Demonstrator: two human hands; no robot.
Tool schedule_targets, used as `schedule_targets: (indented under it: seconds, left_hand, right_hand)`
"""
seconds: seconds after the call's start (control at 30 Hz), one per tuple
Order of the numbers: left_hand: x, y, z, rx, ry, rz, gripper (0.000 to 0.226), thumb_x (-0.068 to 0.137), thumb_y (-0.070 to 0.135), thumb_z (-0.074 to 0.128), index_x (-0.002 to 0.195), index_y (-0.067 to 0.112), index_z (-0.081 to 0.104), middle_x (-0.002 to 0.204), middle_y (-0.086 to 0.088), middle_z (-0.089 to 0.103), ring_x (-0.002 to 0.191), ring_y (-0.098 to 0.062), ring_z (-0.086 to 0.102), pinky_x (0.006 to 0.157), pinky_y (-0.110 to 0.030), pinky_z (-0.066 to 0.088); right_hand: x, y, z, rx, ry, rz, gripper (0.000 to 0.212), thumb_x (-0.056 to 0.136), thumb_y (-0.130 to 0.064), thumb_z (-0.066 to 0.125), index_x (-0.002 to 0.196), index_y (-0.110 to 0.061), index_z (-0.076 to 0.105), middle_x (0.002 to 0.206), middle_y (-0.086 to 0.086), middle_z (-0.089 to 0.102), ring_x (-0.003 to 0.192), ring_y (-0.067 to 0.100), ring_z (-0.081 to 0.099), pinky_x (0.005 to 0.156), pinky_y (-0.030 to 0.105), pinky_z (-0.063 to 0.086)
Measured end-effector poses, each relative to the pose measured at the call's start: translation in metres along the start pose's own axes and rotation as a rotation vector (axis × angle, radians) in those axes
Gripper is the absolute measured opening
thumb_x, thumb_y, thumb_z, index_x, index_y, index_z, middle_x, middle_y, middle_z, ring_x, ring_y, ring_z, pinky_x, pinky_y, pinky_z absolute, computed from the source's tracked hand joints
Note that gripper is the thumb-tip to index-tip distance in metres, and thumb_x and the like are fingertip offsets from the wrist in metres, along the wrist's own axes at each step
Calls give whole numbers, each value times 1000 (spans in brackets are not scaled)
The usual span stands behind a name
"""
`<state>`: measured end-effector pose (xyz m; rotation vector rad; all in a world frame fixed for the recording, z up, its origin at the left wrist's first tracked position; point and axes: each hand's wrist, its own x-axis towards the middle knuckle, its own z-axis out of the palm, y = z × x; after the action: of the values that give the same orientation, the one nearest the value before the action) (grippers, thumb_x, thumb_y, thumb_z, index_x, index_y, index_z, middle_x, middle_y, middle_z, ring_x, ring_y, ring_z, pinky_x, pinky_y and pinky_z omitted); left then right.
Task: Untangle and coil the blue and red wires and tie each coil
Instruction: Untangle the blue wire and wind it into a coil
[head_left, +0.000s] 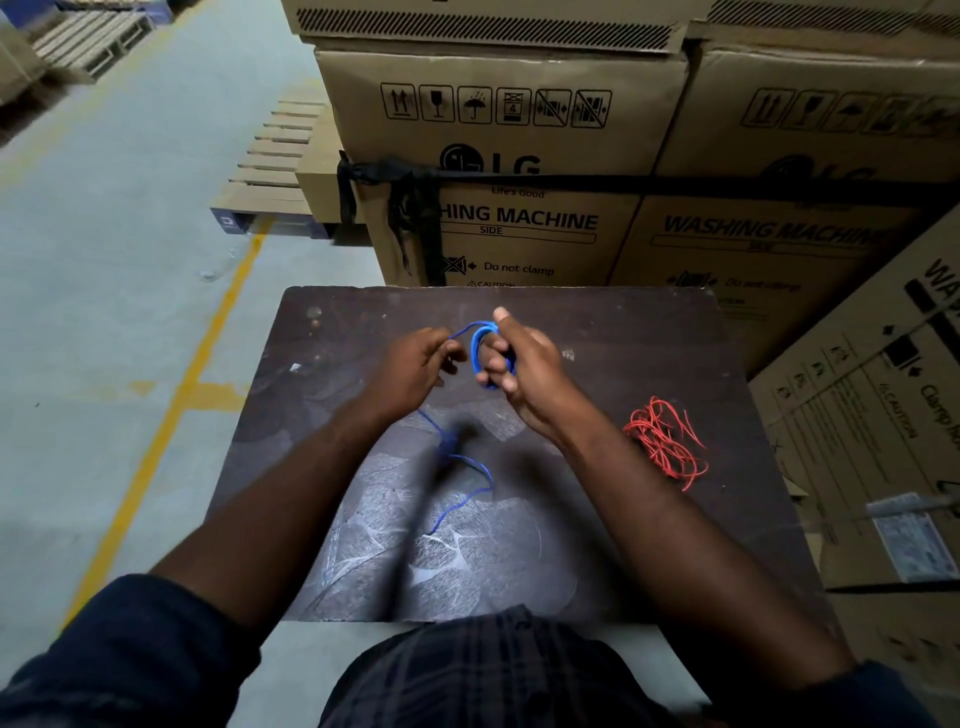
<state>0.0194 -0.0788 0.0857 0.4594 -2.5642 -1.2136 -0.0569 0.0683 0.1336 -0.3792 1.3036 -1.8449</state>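
The blue wire (476, 349) is partly wound into a small coil around the fingers of my right hand (524, 369), which grips it above the dark table top (649, 332). My left hand (415, 364) pinches the strand leading off the coil to the left. The loose blue tail hangs down from my left hand, blurred, and trails over the table towards me. The red wire (665, 441) lies in a tangled heap on the table to the right of my right forearm, touched by neither hand.
Stacked cardboard washing-machine boxes (498, 156) stand right behind the table, and more boxes (883, 395) crowd its right side. Concrete floor with a yellow line (171, 415) runs along the left. Wooden pallets (280, 171) lie at the back left.
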Motion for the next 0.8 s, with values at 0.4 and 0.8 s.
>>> schedule_targets:
  seconds: [0.4,0.8]
  left_hand:
    - [-10,7,22,-227,-125,-69,39,104,30,36,90,12,68,49,8,42,43,-5,35,48,-21,30]
    - [-18,43,27,17,-339,142,26,101,26,48,82,21,65,58,9,49,57,-2,46,61,-17,35]
  right_hand:
    - [30,-29,-23,515,303,-135,39,103,-32,39,70,-13,44,49,-3,53,39,8,48,58,24,55]
    - [70,-13,-56,-157,455,-280,26,103,-5,30,90,-7,53,110,16,62,100,23,65,90,23,47]
